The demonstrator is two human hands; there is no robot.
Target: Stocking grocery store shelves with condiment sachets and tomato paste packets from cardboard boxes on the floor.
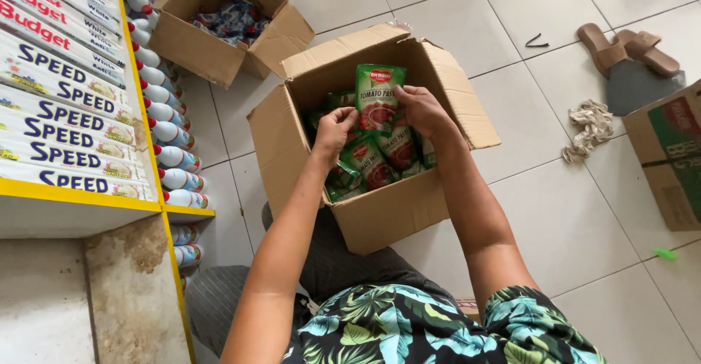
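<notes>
Left hand (pixel 334 129): it sits inside the open cardboard box (pixel 380 211), fingers curled in a narrow pinch on the left edge of the raised green pouch (pixel 378 95).
Right hand (pixel 423 112): closed on the pouch's right edge from the other side, thumb across the front, so both hands hold the one pouch between them.
Raised green pouch: a flat green sachet with a red tomato picture, held upright above the rest of the stock, near the back wall of the box.
Other pouches (pixel 372 161): more green sachets of the same kind lie loose and tilted in the bottom of the box, just under the hands; I cannot tell how many.
Open cardboard box: it stands on the tiled floor (pixel 569 218) right in front of the person's knees, all flaps folded out.
Step in hand: to my eye, one pouch is being lifted out of the box while the others wait below.
What the next move calls for: I'd judge the pouch needs raising clear of the box's rim and flaps without dragging the loose ones along, and one hand could then take it alone.
Shelf (pixel 80 189): yellow-edged, to the person's left, stacked with boxed goods, with a row of white bottles (pixel 171 156) along its front edge.
Second box (pixel 226 28): open, farther back, holding blue and white packets.
Farther right: a crumpled rag (pixel 590 127) and a pair of brown sandals (pixel 628 48) on the tiles, well apart from the work.
</notes>
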